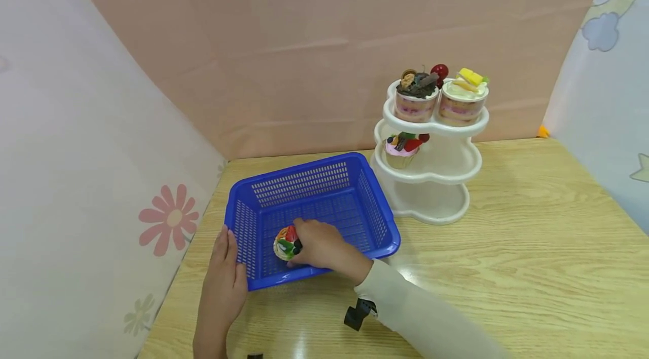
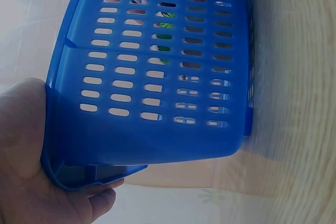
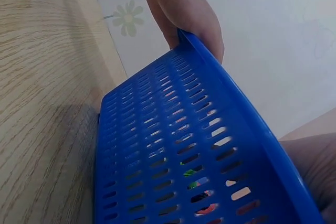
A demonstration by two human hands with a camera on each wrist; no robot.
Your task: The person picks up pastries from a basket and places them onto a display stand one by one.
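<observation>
A blue plastic basket (image 1: 314, 171) with slotted walls stands on the wooden table. My left hand (image 1: 223, 286) holds its left rim near the front corner; in the left wrist view, the fingers wrap around that rim. Inside the basket, towards the front left, my right hand (image 1: 321, 243) grips a small fruit-topped tart (image 1: 284, 246) with red, green and dark pieces on it. Thumb and fingers lie around the tart's right side. Through the slots of the wall in the right wrist view, only bits of colour from the tart (image 3: 199, 183) show.
A white three-tier stand (image 1: 446, 173) stands right of the basket. Its top tier bears a dark-topped dessert cup (image 1: 416, 102) and a yellow-topped one (image 1: 462, 102); a pink-topped cupcake (image 1: 400, 155) sits on the middle tier. Fabric-covered walls (image 1: 304, 66) border the table.
</observation>
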